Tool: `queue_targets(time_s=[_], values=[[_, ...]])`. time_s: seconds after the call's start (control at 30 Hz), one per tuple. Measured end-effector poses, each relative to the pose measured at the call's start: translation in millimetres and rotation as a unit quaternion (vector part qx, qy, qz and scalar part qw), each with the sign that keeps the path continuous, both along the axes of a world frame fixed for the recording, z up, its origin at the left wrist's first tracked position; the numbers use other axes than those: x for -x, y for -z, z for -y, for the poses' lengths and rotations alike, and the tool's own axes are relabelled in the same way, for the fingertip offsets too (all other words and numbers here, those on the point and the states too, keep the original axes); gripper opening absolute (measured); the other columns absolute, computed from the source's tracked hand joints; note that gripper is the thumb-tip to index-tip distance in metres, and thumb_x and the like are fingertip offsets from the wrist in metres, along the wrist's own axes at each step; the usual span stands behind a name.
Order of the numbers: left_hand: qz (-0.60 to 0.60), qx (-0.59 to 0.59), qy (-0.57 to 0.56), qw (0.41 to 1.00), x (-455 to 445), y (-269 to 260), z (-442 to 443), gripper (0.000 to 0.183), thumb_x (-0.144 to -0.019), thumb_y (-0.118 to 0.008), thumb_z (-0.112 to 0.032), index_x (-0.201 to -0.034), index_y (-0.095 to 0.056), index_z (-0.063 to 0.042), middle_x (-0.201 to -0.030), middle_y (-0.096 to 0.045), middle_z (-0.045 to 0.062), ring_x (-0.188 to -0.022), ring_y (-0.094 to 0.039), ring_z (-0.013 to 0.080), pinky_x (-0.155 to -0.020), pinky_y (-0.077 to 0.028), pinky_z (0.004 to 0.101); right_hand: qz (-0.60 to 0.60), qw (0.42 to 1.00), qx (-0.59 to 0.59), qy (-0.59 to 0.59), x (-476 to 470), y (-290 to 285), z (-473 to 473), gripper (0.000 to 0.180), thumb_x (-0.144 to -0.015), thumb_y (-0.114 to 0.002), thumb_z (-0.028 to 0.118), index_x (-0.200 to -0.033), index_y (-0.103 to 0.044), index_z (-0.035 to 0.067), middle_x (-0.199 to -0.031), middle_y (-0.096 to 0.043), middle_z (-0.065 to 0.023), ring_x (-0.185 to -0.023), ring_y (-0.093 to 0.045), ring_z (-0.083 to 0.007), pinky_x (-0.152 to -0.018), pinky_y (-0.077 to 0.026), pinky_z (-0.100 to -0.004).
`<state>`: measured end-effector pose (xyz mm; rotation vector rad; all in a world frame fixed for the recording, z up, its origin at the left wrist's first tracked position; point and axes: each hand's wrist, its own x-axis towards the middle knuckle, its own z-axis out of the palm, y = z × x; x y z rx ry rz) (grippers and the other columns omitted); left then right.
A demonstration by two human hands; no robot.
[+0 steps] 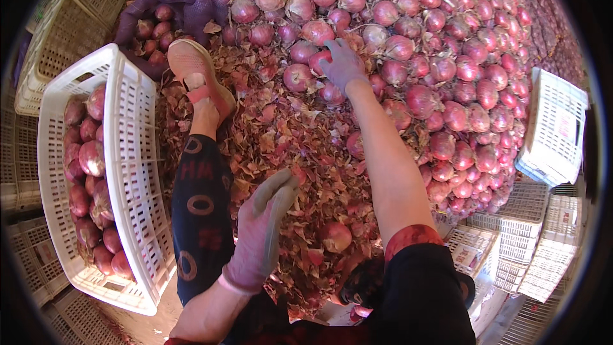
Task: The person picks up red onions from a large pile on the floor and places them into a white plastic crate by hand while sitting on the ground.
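Note:
My right hand [342, 67], in a thin glove, reaches into the near edge of the large heap of red onions [424, 100]. Its fingers rest on or just over a red onion [318, 61] in the upper middle; whether they grip it I cannot tell. My left hand [268, 227], in a pinkish glove with grey fingers, hangs over the dry onion skins [268, 129] with its fingers together and slightly bent. No onion shows in it, though its palm is partly hidden. A lone red onion [336, 236] lies on the skins to its right.
A white plastic crate [139, 172] with red onions stands left of my leg. A purple mesh bag [194, 2] with onions lies at the upper left, near my shoe [201, 74]. Stacked crates [522, 220] stand at the lower right, others [72, 33] at the far left.

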<state>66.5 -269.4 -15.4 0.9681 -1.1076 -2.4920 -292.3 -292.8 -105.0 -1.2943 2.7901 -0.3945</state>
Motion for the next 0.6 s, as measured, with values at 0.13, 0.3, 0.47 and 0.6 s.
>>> queue_targets(time_s=[0.13, 0.3, 0.47, 0.6], values=[[0.018, 0.062, -0.010, 0.998, 15, -17, 2, 0.055, -0.101, -0.055, -0.027, -0.140, -0.043, 0.009, -0.133, -0.057, 0.022, -0.127, -0.055, 0.0286, -0.110, -0.040, 0.0366, 0.007, 0.971, -0.237, -0.014, 17, 32, 18, 0.075, -0.078, -0.075, 0.034, -0.143, -0.044, 0.016, -0.136, -0.051, -0.0170, -0.126, -0.051, -0.0407, -0.104, -0.045, -0.0480], [0.026, 0.042, -0.011, 0.999, 20, -8, 1, 0.056, -0.102, -0.055, -0.027, -0.142, -0.040, 0.009, -0.136, -0.055, 0.023, -0.126, -0.056, 0.0299, -0.109, -0.041, 0.0392, 0.076, 0.984, -0.145, 0.073, -3, 73, -16, 0.074, -0.073, -0.081, 0.040, -0.133, -0.047, 0.012, -0.129, -0.056, -0.0195, -0.117, -0.059, -0.0377, -0.096, -0.049, -0.0468], [0.013, -0.007, -0.055, 0.998, 24, 20, -8, 0.062, -0.101, -0.058, -0.032, -0.146, -0.037, 0.005, -0.131, -0.056, 0.016, -0.119, -0.059, 0.0283, -0.106, -0.045, 0.0414, 0.233, 0.915, 0.283, 0.169, -42, 82, -80, 0.059, -0.079, -0.078, 0.042, -0.120, -0.057, 0.004, -0.113, -0.065, -0.0181, -0.104, -0.064, -0.0279, -0.091, -0.050, -0.0412], [0.030, -0.101, -0.071, 0.992, 29, 27, -16, 0.073, -0.098, -0.062, -0.032, -0.152, -0.024, 0.000, -0.129, -0.052, 0.009, -0.113, -0.060, 0.0284, -0.103, -0.048, 0.0497, 0.436, 0.758, 0.441, 0.203, -138, 21, -105, 0.044, -0.091, -0.069, 0.039, -0.110, -0.063, 0.000, -0.097, -0.064, -0.0082, -0.089, -0.060, -0.0167, -0.081, -0.049, -0.0336]])
